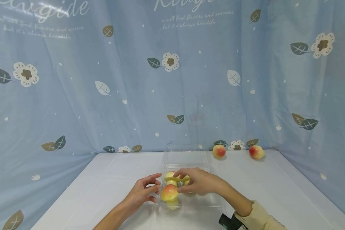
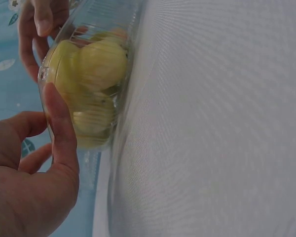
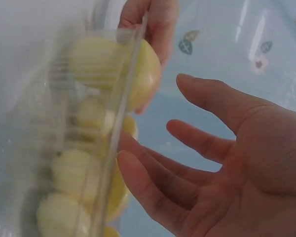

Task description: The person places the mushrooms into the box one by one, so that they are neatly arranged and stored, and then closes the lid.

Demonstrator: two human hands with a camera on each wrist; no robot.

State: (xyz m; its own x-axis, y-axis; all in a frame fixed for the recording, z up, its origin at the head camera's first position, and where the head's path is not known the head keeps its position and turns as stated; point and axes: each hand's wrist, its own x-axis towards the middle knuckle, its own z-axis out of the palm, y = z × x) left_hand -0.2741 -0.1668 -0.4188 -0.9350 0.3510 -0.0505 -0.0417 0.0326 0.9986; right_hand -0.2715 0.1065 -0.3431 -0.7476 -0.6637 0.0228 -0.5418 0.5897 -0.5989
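Note:
A clear plastic clamshell box stands on the table with its lid raised at the back. Inside sit several yellow fruits with a red blush, the nearest fruit at the front left; box walls blur the fruits in the left wrist view. My left hand is at the box's left side, fingers loosely bent, fingertips right at the rim. Over the box reaches my right hand, its fingers spread and slightly bent beside the fruits, nothing between them and the thumb.
Two more red-and-yellow fruits lie at the table's back edge: one fruit right of the lid, another fruit farther right. A blue patterned curtain hangs behind and beside the white table. A black device is at the right wrist.

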